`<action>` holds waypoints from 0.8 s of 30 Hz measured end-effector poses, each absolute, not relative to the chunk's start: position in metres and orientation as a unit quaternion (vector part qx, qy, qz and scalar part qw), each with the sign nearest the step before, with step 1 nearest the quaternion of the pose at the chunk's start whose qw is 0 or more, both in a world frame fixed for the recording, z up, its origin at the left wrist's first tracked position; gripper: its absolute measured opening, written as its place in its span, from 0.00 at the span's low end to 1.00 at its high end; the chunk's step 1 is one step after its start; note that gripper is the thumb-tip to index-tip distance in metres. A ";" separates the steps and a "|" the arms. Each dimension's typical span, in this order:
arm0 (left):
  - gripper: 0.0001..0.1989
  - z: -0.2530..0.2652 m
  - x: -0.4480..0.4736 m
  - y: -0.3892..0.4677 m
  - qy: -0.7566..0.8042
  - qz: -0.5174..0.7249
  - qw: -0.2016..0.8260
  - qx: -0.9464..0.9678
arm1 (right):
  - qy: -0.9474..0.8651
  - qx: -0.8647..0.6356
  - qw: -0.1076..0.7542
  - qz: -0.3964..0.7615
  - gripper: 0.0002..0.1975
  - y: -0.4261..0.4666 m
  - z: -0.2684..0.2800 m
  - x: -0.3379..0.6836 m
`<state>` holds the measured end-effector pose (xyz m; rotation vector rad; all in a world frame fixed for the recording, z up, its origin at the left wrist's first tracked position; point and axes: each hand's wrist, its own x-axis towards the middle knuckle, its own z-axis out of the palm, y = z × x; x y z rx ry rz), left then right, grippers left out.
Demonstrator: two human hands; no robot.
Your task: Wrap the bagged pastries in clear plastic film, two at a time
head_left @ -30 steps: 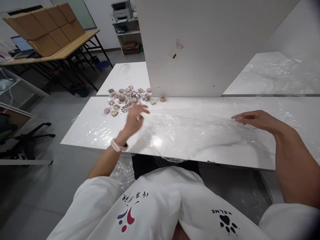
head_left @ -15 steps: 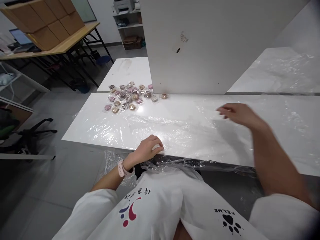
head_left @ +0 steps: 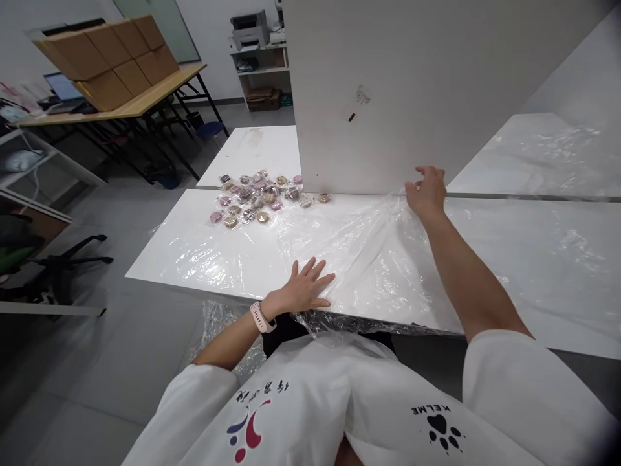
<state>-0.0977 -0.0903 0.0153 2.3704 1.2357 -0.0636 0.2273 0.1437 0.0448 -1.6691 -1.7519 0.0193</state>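
Clear plastic film covers the white table and hangs over its front edge. My right hand pinches the film near the upright white panel and lifts it into taut folds. These creases run down toward my left hand, which lies flat with fingers spread on the film by the front edge. A pink watch band is round my left wrist. To the far left of the right hand lies a pile of small wrapped round sweets or cookies, brown, pink and tan.
A tall white panel stands along the table's back edge. Cardboard boxes sit on a wooden table at the left. Behind are shelves with a printer. An office chair base stands on the floor at the left.
My right hand has moved left and back to the panel and now pulls the film up into folds. My left hand has spread its fingers and shifted slightly right.
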 end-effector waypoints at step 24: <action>0.25 0.026 -0.193 0.120 0.697 -0.030 0.064 0.714 | -0.857 -0.495 0.128 0.066 0.27 0.002 -0.048 0.161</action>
